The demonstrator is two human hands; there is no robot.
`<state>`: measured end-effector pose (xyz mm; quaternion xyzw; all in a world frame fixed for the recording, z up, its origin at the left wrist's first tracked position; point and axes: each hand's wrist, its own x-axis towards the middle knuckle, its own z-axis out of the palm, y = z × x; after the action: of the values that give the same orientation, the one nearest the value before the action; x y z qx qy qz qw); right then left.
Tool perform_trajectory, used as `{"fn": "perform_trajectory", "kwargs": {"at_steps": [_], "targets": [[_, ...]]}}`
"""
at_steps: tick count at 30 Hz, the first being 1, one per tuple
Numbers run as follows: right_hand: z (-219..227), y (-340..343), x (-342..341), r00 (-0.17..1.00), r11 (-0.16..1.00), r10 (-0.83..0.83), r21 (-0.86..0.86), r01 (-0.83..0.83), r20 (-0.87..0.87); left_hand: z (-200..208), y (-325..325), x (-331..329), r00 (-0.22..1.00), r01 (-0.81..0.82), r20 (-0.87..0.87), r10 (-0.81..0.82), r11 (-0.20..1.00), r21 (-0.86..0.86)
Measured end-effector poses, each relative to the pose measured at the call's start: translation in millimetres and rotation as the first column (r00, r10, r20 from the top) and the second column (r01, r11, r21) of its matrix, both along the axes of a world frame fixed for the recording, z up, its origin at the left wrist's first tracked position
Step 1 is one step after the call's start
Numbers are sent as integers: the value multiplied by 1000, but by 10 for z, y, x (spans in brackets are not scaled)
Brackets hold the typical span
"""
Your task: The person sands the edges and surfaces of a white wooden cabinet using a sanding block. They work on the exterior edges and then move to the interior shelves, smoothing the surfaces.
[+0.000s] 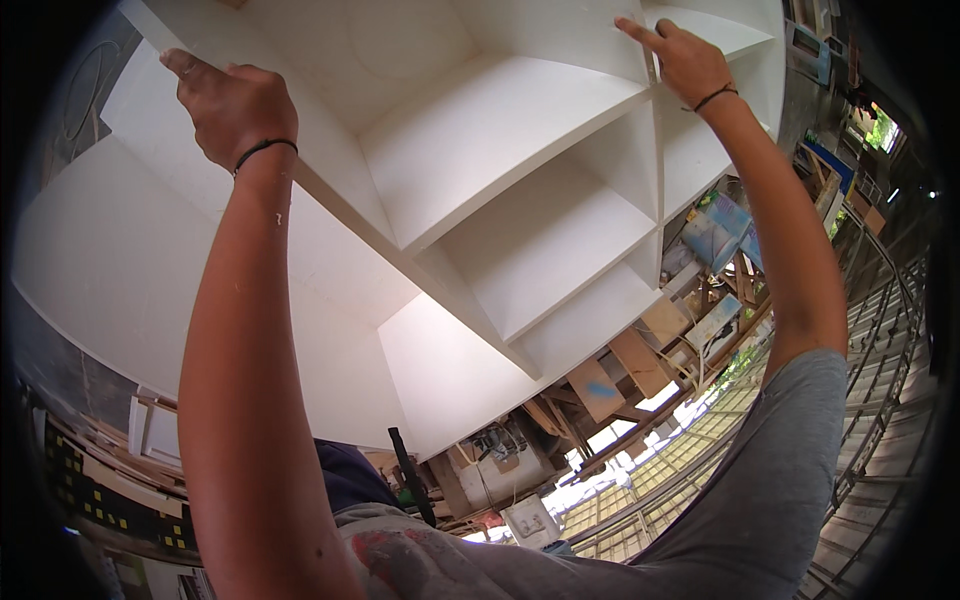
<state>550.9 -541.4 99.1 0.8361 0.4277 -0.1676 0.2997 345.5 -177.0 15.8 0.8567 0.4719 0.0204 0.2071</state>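
Note:
A large white shelf unit (560,235) with several compartments fills the upper middle, tilted in the picture. My left hand (235,110), a dark band at its wrist, is closed at the edge of a long white panel (345,215) at upper left. Its index finger points up along the edge, and the other fingers are curled and partly hidden. At upper right my right hand (692,65) grips the front edge of an upright divider (655,150). Its index finger reaches across the edge to the left, while the lower fingers are hidden.
A broad white panel (120,240) spreads at the left. Behind the unit are wooden boards (635,360), a blue-marked container (710,240) and a grimy machine (500,450). Metal railings or bars (880,330) curve along the right, and stacked boards (120,460) lie at lower left.

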Motion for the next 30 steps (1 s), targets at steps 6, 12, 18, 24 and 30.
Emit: {"fn": "perform_trajectory", "kwargs": {"at_steps": [6,12,18,24,30], "targets": [[44,-242,-310,992,987,-114,-121,106,-62,27,-20,13,1000,14,-23,-14,1000,1],[68,-43,-252,1000,986,-26,-167,23,-16,57,-9,9,1000,-4,-17,4,1000,-18],[136,343,-140,982,941,-191,-285,180,-8,-15,23,-4,1000,20,-15,-20,1000,23],[55,-241,-495,973,939,-214,-291,182,-83,72,-41,17,1000,-4,-4,4,999,-49],[108,39,-181,980,977,-175,-137,160,-99,40,2,-13,1000,-8,-2,8,999,-44]]}}
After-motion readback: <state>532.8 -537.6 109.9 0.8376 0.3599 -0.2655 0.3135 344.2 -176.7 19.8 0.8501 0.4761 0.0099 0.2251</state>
